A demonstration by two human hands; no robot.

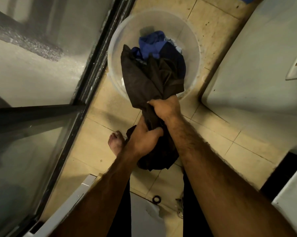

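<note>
Dark garment (149, 79) bunched, twisted (brownish-black); both hands gripping it above tub (192, 48).

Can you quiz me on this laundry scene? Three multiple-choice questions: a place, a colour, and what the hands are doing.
1. The clear basin stands: A on the tiled floor; B on a shelf; C on a chair.
2. The clothes lying in it are: A red; B blue; C yellow.
3. The left hand and right hand: A hang idle; B grip the dark garment; C hold a brush.
Answers: 1 A, tiles surround it; 2 B, blue folds show; 3 B, fingers curl round the cloth.
</note>
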